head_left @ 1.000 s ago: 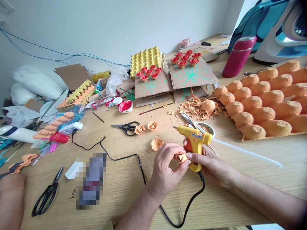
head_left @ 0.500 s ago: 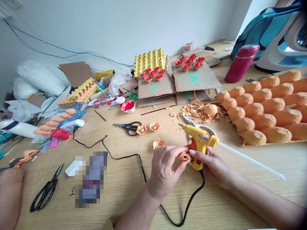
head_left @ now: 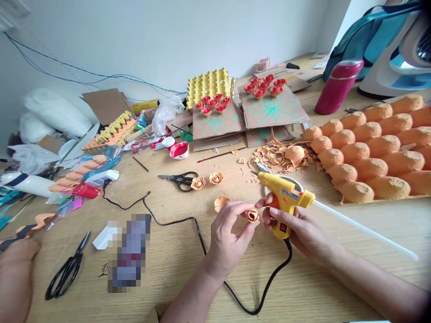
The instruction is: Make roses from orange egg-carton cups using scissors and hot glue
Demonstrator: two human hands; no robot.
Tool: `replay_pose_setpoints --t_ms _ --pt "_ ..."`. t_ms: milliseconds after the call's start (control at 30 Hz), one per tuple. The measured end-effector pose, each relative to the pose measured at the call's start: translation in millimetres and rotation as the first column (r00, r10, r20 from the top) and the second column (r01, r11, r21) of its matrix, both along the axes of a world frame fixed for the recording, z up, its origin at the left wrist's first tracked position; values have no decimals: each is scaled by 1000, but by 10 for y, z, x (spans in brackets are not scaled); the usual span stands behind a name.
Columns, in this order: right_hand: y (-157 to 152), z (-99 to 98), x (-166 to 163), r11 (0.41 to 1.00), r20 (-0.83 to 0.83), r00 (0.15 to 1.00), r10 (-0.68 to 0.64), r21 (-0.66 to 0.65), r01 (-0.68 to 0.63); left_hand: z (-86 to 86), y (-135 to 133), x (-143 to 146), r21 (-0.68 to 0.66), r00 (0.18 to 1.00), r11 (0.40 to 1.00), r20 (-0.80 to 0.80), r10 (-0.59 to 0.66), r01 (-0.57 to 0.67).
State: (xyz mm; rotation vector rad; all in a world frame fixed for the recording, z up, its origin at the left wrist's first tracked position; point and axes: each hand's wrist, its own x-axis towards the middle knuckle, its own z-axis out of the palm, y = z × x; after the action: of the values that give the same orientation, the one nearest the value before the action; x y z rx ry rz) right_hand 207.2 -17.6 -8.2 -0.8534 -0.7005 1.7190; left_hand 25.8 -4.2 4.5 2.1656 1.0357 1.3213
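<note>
I have the wide wooden bench (head_left: 175,269) across the view, with a big orange egg tray (head_left: 365,152) bumps up at the right. At the back lie cardboard sheets (head_left: 276,114) with green strokes and red flowers (head_left: 259,93) on top, and a pink bottle (head_left: 340,87) stands to their right. My right hand (head_left: 306,229) and left hand (head_left: 227,237) face each other near the middle. The right grip is wrapped around a yellow glue gun (head_left: 283,190), its nozzle pointing up and to the left, a long pale glue stick (head_left: 367,230) jutting from its back. Beyond my left hand lie black scissors (head_left: 182,180), handles just beside one of three loose orange flowers (head_left: 216,178). The left grip pinches another, the rolled flower (head_left: 252,215), between thumb and fingers, just left of the gun; I cannot tell whether a right fingertip touches it.
</note>
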Motion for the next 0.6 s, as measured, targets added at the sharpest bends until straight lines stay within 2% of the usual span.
replay_pose_setpoints --t_ms 67,133,233,300,367,467,600 --pt "15 4 22 1000 10 1000 -28 8 28 31 18 -57 -23 998 998 19 63 -63" --pt "31 10 53 998 19 998 -54 14 54 78 58 -157 -48 980 982 76 186 -182" --pt "52 13 97 997 12 997 -78 23 78 142 148 -332 -108 902 928 220 372 -356" --pt "61 12 114 996 -5 996 -89 28 89 160 201 -416 -135 858 904 285 428 -406" --pt "63 12 120 995 -11 996 -92 27 92 161 226 -443 -159 845 900 308 437 -407" --pt "57 5 124 996 20 996 -90 19 89 143 194 -366 -184 896 919 222 384 -348" --pt "56 -9 145 995 81 991 -103 26 101 74 65 -135 -123 986 979 2 165 -163"
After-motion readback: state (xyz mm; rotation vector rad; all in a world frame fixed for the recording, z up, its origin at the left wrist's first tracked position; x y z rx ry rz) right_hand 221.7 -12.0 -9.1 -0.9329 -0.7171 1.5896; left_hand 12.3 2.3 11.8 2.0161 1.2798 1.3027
